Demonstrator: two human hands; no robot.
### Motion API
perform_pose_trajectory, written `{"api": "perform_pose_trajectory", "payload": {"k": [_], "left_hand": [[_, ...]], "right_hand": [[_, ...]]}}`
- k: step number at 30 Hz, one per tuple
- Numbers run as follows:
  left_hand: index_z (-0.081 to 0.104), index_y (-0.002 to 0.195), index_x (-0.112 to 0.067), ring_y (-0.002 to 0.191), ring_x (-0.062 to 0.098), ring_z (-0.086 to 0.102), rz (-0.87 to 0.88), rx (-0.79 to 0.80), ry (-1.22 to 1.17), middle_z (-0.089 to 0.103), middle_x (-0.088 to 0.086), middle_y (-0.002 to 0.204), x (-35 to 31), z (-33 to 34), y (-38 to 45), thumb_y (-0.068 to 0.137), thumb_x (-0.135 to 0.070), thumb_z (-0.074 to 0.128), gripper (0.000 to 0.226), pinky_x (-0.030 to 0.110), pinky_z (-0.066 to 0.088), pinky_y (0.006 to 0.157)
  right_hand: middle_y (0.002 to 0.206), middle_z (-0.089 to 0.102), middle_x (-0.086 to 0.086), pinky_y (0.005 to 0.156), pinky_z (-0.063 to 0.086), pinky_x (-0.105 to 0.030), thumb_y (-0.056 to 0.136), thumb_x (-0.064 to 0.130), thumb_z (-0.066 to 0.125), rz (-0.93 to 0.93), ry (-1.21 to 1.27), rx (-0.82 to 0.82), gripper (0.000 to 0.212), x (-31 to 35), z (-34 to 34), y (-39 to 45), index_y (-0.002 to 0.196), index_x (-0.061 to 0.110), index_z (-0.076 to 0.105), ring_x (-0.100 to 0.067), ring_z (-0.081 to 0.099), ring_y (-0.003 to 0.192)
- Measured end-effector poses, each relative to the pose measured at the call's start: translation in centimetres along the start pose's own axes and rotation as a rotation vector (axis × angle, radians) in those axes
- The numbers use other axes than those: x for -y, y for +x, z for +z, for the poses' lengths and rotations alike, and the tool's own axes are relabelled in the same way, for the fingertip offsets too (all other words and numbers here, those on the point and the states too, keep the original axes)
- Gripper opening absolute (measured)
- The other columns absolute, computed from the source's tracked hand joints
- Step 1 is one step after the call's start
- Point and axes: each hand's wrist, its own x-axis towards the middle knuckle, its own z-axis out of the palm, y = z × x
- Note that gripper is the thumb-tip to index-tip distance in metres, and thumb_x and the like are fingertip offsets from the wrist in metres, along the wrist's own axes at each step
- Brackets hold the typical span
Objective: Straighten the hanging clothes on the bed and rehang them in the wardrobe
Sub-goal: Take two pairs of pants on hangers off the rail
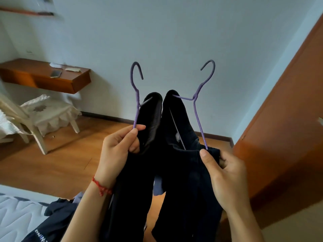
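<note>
I hold up two dark knit garments on purple wire hangers in front of me. My left hand (118,147) pinches the shoulder end of the left hanger (136,95) together with the dark garment (132,189) draped on it. My right hand (225,179) grips the second dark garment (185,172) at the shoulder of the right hanger (199,109). Both hooks point upward, apart from each other. More dark clothing (57,217) lies on the white quilted bed (15,213) at the lower left.
A brown wooden door or wardrobe panel (286,119) stands at the right. A wall-mounted wooden shelf (45,75) with a phone and papers is at the left, above a white chair (35,117) with a lace cover. Wooden floor lies between.
</note>
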Motion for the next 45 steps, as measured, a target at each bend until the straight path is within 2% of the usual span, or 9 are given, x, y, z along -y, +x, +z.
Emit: {"api": "perform_pose_trajectory", "payload": {"k": [2,6,8,14,24,32,36,41,45], "left_hand": [[0.067,0.095,-0.007,0.041,0.006,0.036,0.018,-0.073,0.008,0.038,-0.008,0.042,0.4,-1.1,1.6,0.094,-0.009,0.042,0.025,0.013,0.037,0.047],[0.068,0.095,-0.010,0.042,0.005,0.039,0.056,-0.228,0.046,0.041,-0.009,0.042,1.8,-2.7,4.0,0.094,-0.012,0.044,0.025,0.013,0.040,0.048],[0.069,0.094,-0.011,0.042,0.005,0.039,0.084,-0.313,0.026,0.041,-0.008,0.042,2.1,-3.1,5.0,0.094,-0.013,0.044,0.025,0.014,0.039,0.048],[0.072,0.093,-0.012,0.043,0.008,0.037,0.175,-0.520,0.061,0.039,-0.010,0.044,1.4,-4.8,6.8,0.089,-0.021,0.050,0.024,0.015,0.038,0.048],[0.074,0.084,-0.016,0.045,0.009,0.038,0.236,-0.853,0.118,0.040,-0.009,0.044,-0.1,-8.5,9.1,0.093,-0.014,0.048,0.028,0.015,0.036,0.049],[0.071,0.083,-0.015,0.044,0.007,0.039,0.269,-1.186,0.195,0.040,-0.008,0.042,-0.5,-10.4,11.6,0.093,-0.010,0.048,0.025,0.013,0.036,0.049],[0.071,0.081,-0.016,0.044,0.008,0.039,0.307,-1.355,0.257,0.040,-0.008,0.041,0.2,-10.5,13.4,0.092,-0.010,0.049,0.025,0.016,0.035,0.051],[0.069,0.079,-0.019,0.042,0.003,0.041,0.358,-1.615,0.403,0.044,-0.008,0.038,0.2,-9.1,16.5,0.092,-0.010,0.051,0.024,0.010,0.039,0.050],[0.069,0.077,-0.026,0.044,0.003,0.045,0.416,-1.783,0.562,0.048,-0.010,0.040,-1.1,-7.6,17.3,0.091,-0.014,0.053,0.024,0.013,0.045,0.059]], "right_hand": [[0.063,0.056,-0.025,0.051,0.045,-0.038,0.084,0.023,0.063,-0.027,0.010,0.050,0.029,-0.6,1.4,2.8,0.071,-0.003,0.059,-0.041,0.052,0.062],[0.071,0.063,-0.015,0.051,0.043,-0.018,0.084,0.023,0.063,-0.046,0.025,0.166,0.021,-2.2,4.3,8.4,0.072,0.006,0.063,-0.024,0.054,0.055],[0.070,0.065,-0.009,0.051,0.044,-0.015,0.085,0.024,0.063,-0.049,0.052,0.241,0.019,-2.7,5.5,11.2,0.070,0.012,0.064,-0.013,0.054,0.052],[0.063,0.065,0.004,0.046,0.040,-0.006,0.084,0.025,0.063,-0.129,0.078,0.405,0.019,-3.3,10.0,17.3,0.066,0.018,0.063,-0.002,0.055,0.050],[0.061,0.065,0.018,0.049,0.040,-0.004,0.085,0.025,0.062,-0.236,0.186,0.683,0.021,-1.9,19.6,20.6,0.065,0.027,0.062,0.001,0.060,0.058],[0.057,0.064,0.011,0.047,0.040,-0.007,0.084,0.022,0.065,-0.261,0.318,0.887,0.025,-2.4,26.8,24.2,0.060,0.027,0.063,-0.002,0.056,0.050],[0.064,0.069,0.010,0.052,0.045,-0.008,0.084,0.023,0.064,-0.265,0.403,1.077,0.018,-2.8,30.7,26.7,0.069,0.032,0.068,-0.003,0.061,0.056],[0.070,0.071,0.006,0.054,0.049,-0.016,0.084,0.025,0.065,-0.324,0.454,1.334,0.010,-2.8,34.5,30.4,0.075,0.026,0.069,-0.006,0.065,0.060],[0.072,0.072,0.005,0.055,0.052,-0.019,0.083,0.024,0.065,-0.331,0.515,1.507,0.010,-2.4,36.7,32.3,0.075,0.024,0.070,-0.008,0.067,0.063]]}}
